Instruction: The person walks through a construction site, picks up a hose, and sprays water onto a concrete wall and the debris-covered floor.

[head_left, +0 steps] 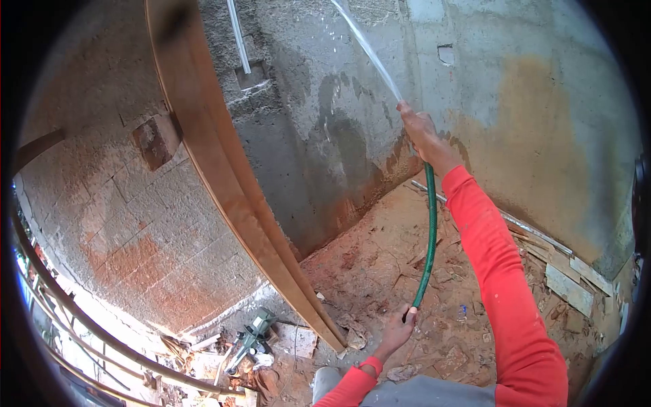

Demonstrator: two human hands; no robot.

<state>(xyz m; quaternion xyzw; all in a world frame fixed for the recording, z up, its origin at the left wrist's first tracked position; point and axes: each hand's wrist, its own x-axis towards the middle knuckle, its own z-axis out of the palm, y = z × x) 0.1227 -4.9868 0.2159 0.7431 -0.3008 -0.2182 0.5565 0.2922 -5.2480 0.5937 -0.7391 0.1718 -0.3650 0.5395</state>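
Observation:
A green hose (432,230) runs between my two hands in a loose curve. My right hand (422,132), at the end of a stretched red sleeve, is closed around the hose's upper end. From there a jet of water (369,51) shoots up and to the left, toward the grey wall (325,102). Lower down, near my lap, my left hand (399,330) grips the hose further along its length. Dark wet patches mark the wall behind the jet, and some drops hang in the air.
A tall brown wooden door frame (230,169) leans across the left side. Beyond its foot a green power tool (252,342) lies among scraps. Boards (569,290) line the right wall's base. Debris covers the reddish dirt floor (366,258).

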